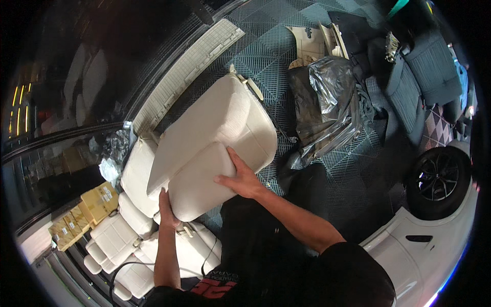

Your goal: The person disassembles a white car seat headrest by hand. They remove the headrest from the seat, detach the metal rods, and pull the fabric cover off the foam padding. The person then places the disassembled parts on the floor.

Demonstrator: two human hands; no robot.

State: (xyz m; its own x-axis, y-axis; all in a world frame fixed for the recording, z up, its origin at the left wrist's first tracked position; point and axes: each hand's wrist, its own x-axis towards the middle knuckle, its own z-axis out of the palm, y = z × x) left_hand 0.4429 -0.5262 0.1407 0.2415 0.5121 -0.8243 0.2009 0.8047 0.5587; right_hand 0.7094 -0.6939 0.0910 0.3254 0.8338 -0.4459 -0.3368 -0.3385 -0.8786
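Note:
A cream car seat [204, 115] stands in front of me, its headrest [202, 181] nearest to my body. My left hand [168, 210] grips the headrest's left side near the lower edge, its fingers partly hidden. On the right side, my right hand [243, 176] holds the same headrest, thumb laid across the top face and fingers along the edge. Whether the headrest is fixed to the seat back cannot be made out.
More cream seats [115, 240] stand at lower left beside cardboard boxes [99, 202]. A long cream panel [189, 71] lies along the left wall. Black plastic sheeting [332, 102] and dark seats [432, 66] lie to the right. A white car [424, 245] with a wheel [438, 176] stands at lower right.

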